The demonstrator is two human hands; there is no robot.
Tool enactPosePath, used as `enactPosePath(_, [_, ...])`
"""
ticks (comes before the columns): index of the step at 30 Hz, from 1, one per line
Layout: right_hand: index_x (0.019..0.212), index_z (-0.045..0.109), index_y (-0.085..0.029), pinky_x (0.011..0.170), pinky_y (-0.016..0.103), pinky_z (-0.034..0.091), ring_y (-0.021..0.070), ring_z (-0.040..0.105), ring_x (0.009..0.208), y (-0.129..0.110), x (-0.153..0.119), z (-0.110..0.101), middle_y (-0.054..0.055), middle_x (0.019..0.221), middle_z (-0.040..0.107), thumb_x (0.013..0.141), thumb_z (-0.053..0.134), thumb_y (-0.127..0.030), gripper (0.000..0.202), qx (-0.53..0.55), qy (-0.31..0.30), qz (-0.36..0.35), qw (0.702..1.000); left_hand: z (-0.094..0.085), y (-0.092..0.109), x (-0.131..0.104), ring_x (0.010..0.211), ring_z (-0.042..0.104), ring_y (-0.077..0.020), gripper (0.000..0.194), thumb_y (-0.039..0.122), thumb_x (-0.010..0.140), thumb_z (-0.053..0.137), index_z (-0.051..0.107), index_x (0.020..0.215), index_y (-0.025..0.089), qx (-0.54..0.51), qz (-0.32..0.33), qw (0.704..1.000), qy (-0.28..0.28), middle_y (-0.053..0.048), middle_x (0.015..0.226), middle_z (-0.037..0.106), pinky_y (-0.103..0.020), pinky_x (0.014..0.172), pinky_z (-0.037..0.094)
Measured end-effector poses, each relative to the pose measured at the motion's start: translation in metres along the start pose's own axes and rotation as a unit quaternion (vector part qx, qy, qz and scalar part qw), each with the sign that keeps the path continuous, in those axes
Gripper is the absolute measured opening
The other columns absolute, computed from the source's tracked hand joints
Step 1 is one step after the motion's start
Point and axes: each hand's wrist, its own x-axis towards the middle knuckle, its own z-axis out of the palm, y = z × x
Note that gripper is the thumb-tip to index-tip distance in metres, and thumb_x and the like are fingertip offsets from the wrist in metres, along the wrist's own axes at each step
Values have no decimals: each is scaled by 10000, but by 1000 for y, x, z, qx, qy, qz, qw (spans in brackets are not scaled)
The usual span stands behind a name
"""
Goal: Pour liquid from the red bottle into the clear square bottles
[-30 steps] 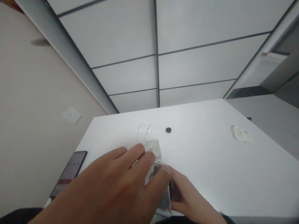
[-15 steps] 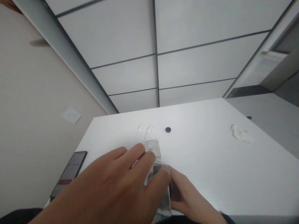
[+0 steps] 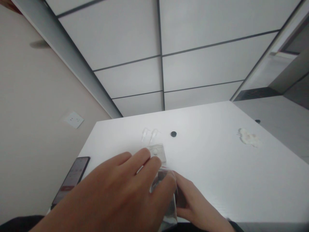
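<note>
Close to the camera, my left hand [image 3: 120,187] covers much of a clear, boxy container [image 3: 171,211], its fingers bent over the top and thumb along the side. My right hand [image 3: 190,196] grips the same container from the right, with most of its fingertips hidden. Just beyond my left fingers a second clear, square-edged container [image 3: 158,151] stands on the white table, partly covered by them. Two translucent pump heads [image 3: 145,134] lie behind it. What my left fingertips touch inside the container is hidden.
A small black round cap [image 3: 173,134] lies right of the pump heads. A crumpled white tissue-like piece [image 3: 248,138] is near the right edge of the table [image 3: 217,167]. On the left lies a phone [image 3: 71,180] with its screen lit. White panelled doors stand behind.
</note>
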Motion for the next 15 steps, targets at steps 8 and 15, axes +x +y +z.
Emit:
enactPosePath(8, [1594,453,-274,1205,599,417,384,520,1432,-2,3,-1,155,1592,511,877,849,-486,846,7,-4,1,1000,0,0,4,830,666,-233,116,191,986,604,694,1017,258,-30,-17,999,-30,-27,930,760,-332,748,538])
enactPosePath(15, [1581,475,-276,1194,585,429,384,517,1434,-7,5,-2,145,1599,506,874,853,-460,822,7,-3,9,1000,0,2,3,867,678,-240,168,189,989,559,697,1054,258,-11,-6,1000,-19,-36,953,759,-342,777,559])
